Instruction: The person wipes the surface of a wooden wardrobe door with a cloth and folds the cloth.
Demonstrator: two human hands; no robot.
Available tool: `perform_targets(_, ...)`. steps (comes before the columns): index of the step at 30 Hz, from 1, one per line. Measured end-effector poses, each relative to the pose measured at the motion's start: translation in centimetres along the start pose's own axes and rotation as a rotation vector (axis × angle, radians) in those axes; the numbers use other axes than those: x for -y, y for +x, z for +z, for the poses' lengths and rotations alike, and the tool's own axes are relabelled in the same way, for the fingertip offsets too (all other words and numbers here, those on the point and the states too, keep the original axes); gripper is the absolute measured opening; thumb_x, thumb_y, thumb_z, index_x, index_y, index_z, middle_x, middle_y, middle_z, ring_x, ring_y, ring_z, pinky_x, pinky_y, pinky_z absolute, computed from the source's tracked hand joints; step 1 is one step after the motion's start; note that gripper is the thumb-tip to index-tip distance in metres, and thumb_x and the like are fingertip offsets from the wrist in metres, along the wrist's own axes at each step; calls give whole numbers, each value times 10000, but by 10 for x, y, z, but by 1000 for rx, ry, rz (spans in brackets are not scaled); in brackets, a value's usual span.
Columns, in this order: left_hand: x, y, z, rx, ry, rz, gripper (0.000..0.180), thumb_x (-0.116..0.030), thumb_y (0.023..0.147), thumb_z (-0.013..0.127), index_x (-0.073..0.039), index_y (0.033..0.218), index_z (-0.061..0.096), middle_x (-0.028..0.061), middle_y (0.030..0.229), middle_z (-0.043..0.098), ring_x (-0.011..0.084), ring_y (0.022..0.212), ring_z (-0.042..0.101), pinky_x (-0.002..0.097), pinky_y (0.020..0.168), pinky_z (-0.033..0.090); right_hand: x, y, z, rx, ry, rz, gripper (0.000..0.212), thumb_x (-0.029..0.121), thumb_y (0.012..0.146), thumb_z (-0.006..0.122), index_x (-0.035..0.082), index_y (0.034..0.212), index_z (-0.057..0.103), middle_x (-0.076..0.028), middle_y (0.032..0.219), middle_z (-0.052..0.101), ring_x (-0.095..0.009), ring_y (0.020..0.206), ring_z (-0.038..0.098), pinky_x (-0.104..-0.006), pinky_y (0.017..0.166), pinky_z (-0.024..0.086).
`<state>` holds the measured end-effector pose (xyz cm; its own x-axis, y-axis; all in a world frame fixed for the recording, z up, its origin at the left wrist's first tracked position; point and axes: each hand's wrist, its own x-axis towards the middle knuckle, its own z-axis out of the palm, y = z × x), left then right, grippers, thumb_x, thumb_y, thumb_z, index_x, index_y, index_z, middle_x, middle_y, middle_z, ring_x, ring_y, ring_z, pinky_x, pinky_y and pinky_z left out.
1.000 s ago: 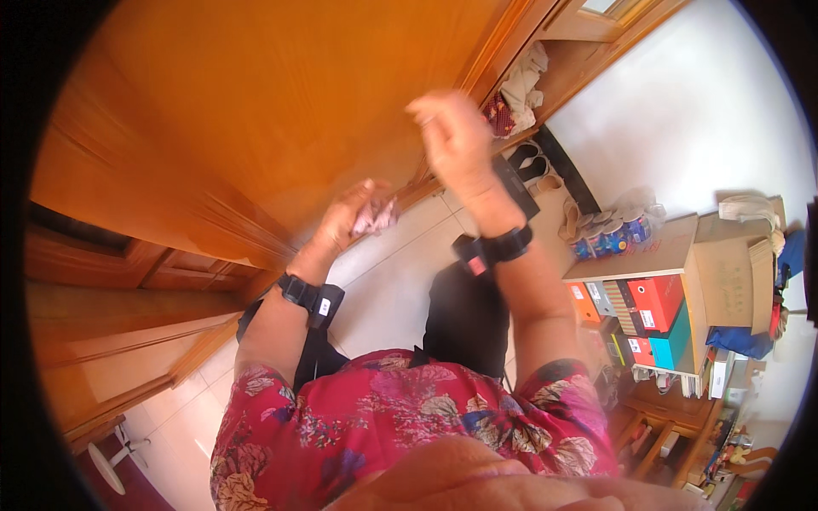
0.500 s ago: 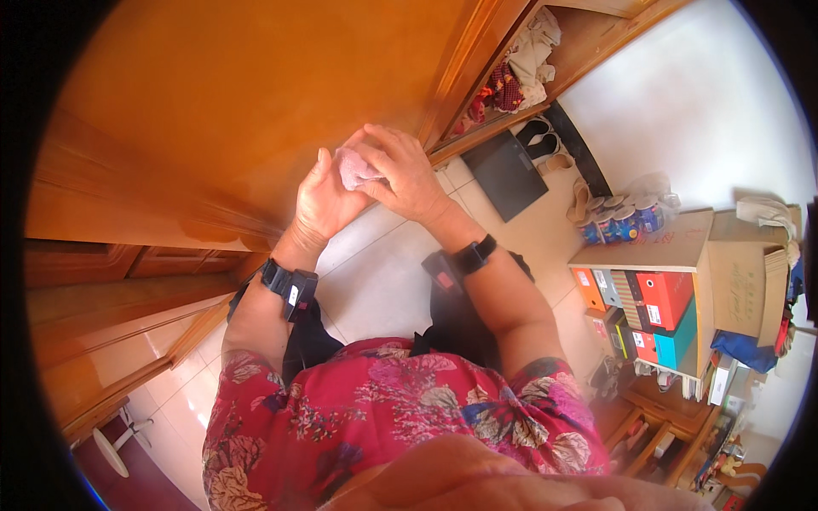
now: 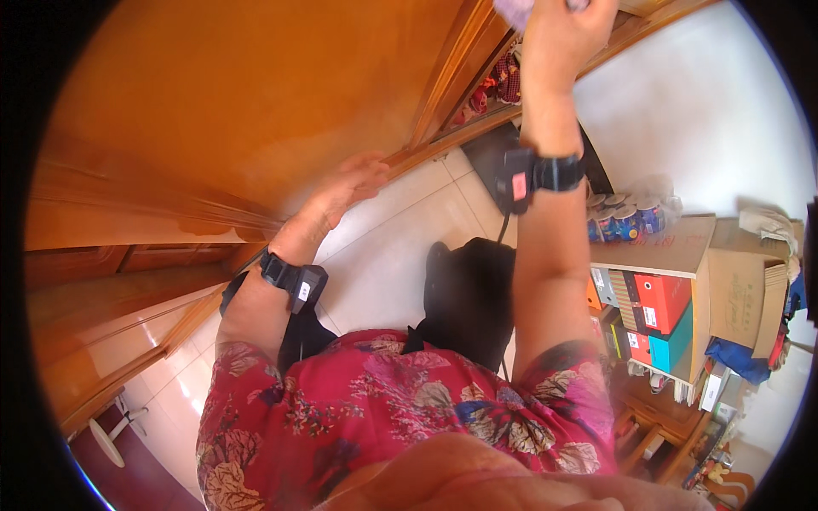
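My right hand (image 3: 564, 43) is stretched far forward at the top edge of the view, closed on a small, bunched pale pink-lilac cloth (image 3: 515, 12). Part of that cloth and some of the fingers are cut off by the frame. Beside the large glossy orange-brown wooden panel (image 3: 256, 111), my left hand (image 3: 341, 192) hangs with its fingers stretched out and nothing in it. Its fingertips are a little blurred. Both wrists carry black strapped devices.
At the upper right, an open wooden compartment holds red patterned cloth (image 3: 509, 77). Shelving with coloured boxes (image 3: 665, 302) stands on the right, with blue cans (image 3: 626, 223) on top and a cardboard carton (image 3: 734, 294) alongside. A dark flat panel (image 3: 490, 166) lies on the tiled floor.
My right hand has parted from my left and swung up and to the right, taking the pink-lilac cloth along. My left hand, no longer touching the cloth, stays near the wooden panel.
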<state>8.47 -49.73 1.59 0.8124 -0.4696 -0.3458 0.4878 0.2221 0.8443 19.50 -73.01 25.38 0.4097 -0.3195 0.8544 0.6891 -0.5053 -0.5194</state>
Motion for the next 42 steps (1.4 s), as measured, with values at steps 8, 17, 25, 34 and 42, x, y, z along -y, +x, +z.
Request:
perform_targets(8, 3, 9, -5, -369, -177, 114, 398, -178, 1002, 527, -22, 1367, 503, 105, 1366, 529, 248, 1254, 506, 408, 1052, 436, 29, 1, -2, 747, -1107, 0, 173, 110, 914, 611, 29, 1065, 627, -92, 957, 644, -220, 923, 624, -327, 849, 484)
perform_targets(17, -20, -26, 19, -276, 152, 340, 410, -231, 998, 553, -22, 1349, 517, 118, 1326, 555, 258, 1197, 549, 385, 981, 477, -125, -184, -41, 717, -275, 799, 97, 66, 825, 650, 36, 917, 648, -114, 858, 692, -201, 784, 657, -326, 729, 521)
perform_targets(25, -41, -49, 39, -278, 263, 355, 390, -261, 991, 575, -35, 1307, 547, 125, 1239, 603, 238, 1123, 591, 348, 945, 493, -139, -158, -39, 224, 388, 695, 228, 204, 869, 733, -5, 879, 642, -15, 830, 633, -103, 783, 582, -267, 704, 479)
perform_targets(34, -52, -49, 50, -310, 83, 229, 367, -254, 997, 565, -28, 1286, 564, 138, 1232, 618, 247, 1122, 593, 353, 953, 490, -75, -132, -11, 101, 338, 1006, 396, 210, 825, 813, 18, 1039, 541, -66, 963, 611, -131, 819, 587, -278, 722, 515)
perform_targets(42, -46, -42, 40, -305, 199, 280, 331, -234, 997, 560, -30, 1254, 601, 140, 1220, 635, 250, 1115, 602, 358, 949, 495, -105, -146, -11, 227, 120, 764, 511, 145, 749, 836, -5, 1089, 485, -90, 946, 582, -135, 787, 578, -275, 668, 502)
